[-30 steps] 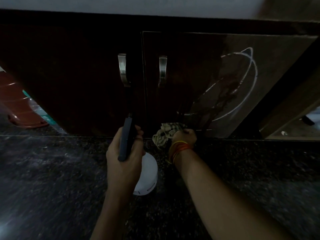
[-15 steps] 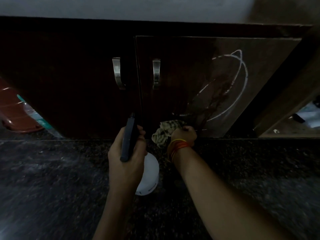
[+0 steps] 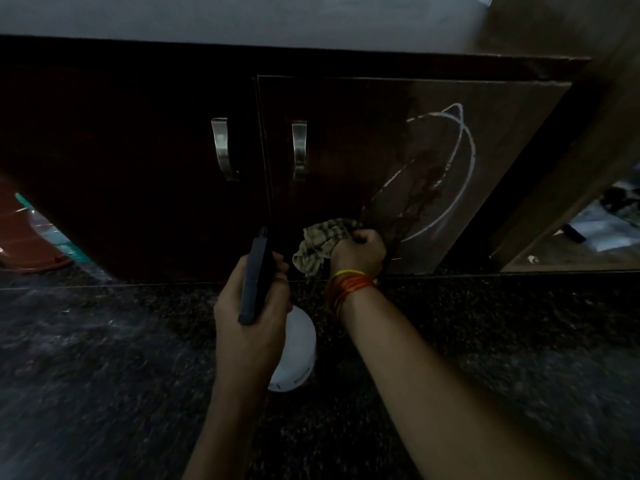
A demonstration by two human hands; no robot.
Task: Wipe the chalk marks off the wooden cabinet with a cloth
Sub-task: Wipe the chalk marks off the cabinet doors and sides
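my right hand (image 3: 358,251) clenches the cloth (image 3: 320,244) low on the cabinet door (image 3: 346,133) below the chalk marks (image 3: 465,161), ready to wipe, while my left hand (image 3: 252,306) grips the spray bottle (image 3: 292,355).

Dim room. Dark speckled stone floor (image 3: 104,375) below, pale grey wall (image 3: 242,19) above. Reddish tub (image 3: 20,237) at far left; lighter wood panel (image 3: 571,150) at right, dimly lit clutter beyond.
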